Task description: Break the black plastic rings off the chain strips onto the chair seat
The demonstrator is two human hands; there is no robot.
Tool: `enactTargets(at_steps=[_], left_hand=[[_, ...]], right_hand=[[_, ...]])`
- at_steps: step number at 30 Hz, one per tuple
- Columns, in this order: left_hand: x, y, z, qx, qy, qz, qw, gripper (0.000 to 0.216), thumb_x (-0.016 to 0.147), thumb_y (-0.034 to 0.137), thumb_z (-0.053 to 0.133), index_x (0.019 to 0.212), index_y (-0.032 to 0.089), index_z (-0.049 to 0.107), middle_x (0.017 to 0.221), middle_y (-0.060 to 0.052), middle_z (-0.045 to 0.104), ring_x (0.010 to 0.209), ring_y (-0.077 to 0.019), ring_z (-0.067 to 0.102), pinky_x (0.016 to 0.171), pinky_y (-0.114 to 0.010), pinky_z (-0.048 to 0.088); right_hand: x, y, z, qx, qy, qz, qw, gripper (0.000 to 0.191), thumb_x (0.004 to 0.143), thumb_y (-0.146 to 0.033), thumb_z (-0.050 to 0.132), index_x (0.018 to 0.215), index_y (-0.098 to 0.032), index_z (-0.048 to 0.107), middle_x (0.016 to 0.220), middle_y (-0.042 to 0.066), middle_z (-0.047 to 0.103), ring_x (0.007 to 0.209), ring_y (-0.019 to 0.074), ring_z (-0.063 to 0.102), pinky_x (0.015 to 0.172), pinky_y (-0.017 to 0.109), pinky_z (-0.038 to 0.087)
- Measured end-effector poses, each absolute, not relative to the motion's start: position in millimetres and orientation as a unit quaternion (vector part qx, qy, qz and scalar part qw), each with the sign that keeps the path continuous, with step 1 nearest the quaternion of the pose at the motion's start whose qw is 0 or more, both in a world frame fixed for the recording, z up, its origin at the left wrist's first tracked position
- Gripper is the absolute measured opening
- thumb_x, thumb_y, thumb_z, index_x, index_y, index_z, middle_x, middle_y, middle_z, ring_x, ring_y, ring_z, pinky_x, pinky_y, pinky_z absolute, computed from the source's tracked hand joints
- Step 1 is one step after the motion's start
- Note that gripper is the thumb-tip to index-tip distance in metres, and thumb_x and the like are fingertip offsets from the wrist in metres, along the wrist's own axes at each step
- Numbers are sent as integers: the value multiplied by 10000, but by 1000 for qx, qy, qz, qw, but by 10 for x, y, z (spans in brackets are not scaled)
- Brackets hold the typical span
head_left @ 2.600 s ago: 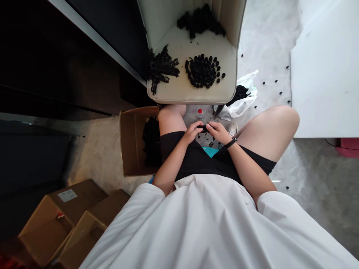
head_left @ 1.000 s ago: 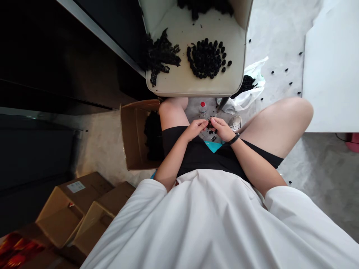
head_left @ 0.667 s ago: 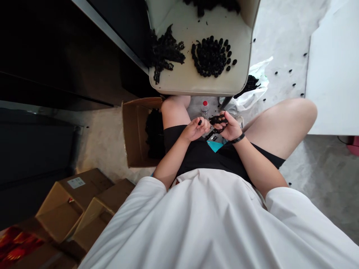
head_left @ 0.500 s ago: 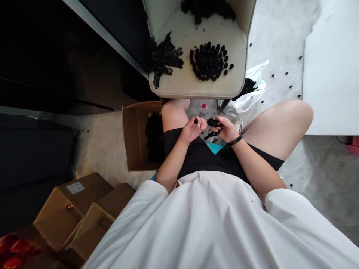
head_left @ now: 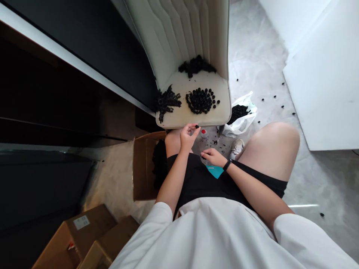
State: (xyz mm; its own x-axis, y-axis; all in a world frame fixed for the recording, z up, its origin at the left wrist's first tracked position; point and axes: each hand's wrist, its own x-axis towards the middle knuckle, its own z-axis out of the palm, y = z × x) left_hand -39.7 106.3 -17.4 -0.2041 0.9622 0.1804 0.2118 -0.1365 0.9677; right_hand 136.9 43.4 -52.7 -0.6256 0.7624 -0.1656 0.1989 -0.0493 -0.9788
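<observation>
In the head view, my left hand (head_left: 187, 139) is raised near the front edge of the cream chair (head_left: 193, 120). Its thumb and finger pinch a small black round piece (head_left: 197, 126). My right hand (head_left: 214, 156) is lower, over my lap, with its fingers closed; a dark bit shows at the fingertips, too small to name. On the chair seat lie a cluster of small black round pieces (head_left: 200, 101), a heap of black ragged scraps (head_left: 168, 101) to the left, and another black heap (head_left: 196, 66) against the backrest.
An open cardboard box (head_left: 143, 168) with black material stands by my left leg. To the right of the chair, a white plastic bag (head_left: 241, 125) holds black pieces. A bottle with a red cap (head_left: 203, 132) and black crumbs are on the floor. More cartons (head_left: 86, 231) stand lower left.
My left hand has moved forward toward the chair with the black round piece. My right hand has closed, and the black strands in it no longer show. The view has shifted, revealing the backrest.
</observation>
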Motion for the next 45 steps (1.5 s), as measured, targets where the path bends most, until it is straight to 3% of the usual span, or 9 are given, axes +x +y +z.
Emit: enactTargets(at_steps=[5, 11, 17, 22, 28, 33, 37, 42, 45], left_hand=[[-346, 1853, 48, 614, 600, 497, 126, 225, 924, 334, 800, 1112, 212, 818, 1195, -116, 643, 1221, -255, 630, 1165, -421, 462], [-330, 2356, -24, 617, 649, 435, 95, 365, 889, 279, 799, 1249, 218, 782, 1327, -144, 579, 1318, -290, 578, 1249, -470, 394], [-299, 1754, -64, 610, 622, 489, 49, 346, 1032, 319, 592, 1340, 190, 684, 1348, -174, 577, 1363, -279, 542, 1247, -461, 382], [-323, 916, -245, 609, 590, 469, 249, 386, 1088, 493, 482, 1181, 198, 713, 1249, -141, 679, 1187, -249, 650, 1090, -410, 513], [-381, 357, -510, 545, 535, 324, 559, 732, 975, 819, 470, 1117, 177, 793, 1169, -125, 796, 1116, -274, 718, 1049, -414, 559], [-364, 395, -536, 556, 507, 306, 583, 707, 815, 816, 737, 1041, 149, 789, 934, -111, 806, 882, -252, 736, 842, -370, 585], [-377, 417, -495, 549, 498, 335, 581, 617, 870, 776, 714, 924, 162, 749, 801, -70, 750, 770, -202, 695, 777, -334, 554], [-411, 386, -441, 552, 479, 352, 584, 643, 885, 811, 663, 797, 174, 689, 732, -51, 682, 725, -182, 639, 755, -328, 546], [-422, 384, -448, 550, 477, 352, 589, 647, 885, 821, 652, 807, 179, 677, 713, -45, 658, 689, -171, 607, 710, -316, 531]], right_hand=[[1368, 401, -521, -361, -679, 606, 206, 468, 968, -525, 472, 623, -230, 359, 591, -48, 323, 591, 119, 312, 623, 315, 265], [1377, 393, -490, -353, -684, 602, 212, 431, 974, -470, 467, 630, -225, 380, 597, -44, 345, 604, 125, 329, 633, 314, 269], [1426, 424, -411, -363, -692, 571, 250, 481, 1004, -496, 485, 630, -225, 351, 586, -52, 336, 597, 118, 327, 634, 314, 248], [1490, 477, -350, -409, -668, 540, 308, 535, 919, -589, 645, 633, -227, 373, 596, -52, 388, 606, 120, 362, 627, 300, 270], [1585, 541, -312, -429, -633, 543, 348, 518, 968, -581, 564, 613, -220, 450, 557, -31, 427, 583, 129, 389, 596, 293, 302], [1672, 560, -295, -443, -625, 543, 344, 532, 1007, -586, 548, 657, -190, 608, 601, 15, 586, 595, 152, 473, 618, 306, 358], [1676, 565, -386, -485, -619, 500, 362, 457, 999, -577, 579, 778, -185, 659, 709, 34, 640, 679, 187, 551, 680, 328, 402], [1641, 563, -468, -439, -565, 564, 412, 506, 997, -616, 598, 1297, -218, 680, 1173, 102, 767, 1097, 274, 684, 971, 392, 508], [1627, 582, -448, -409, -568, 590, 401, 527, 995, -680, 580, 1221, -220, 705, 1153, 97, 760, 1105, 276, 670, 986, 397, 498]])
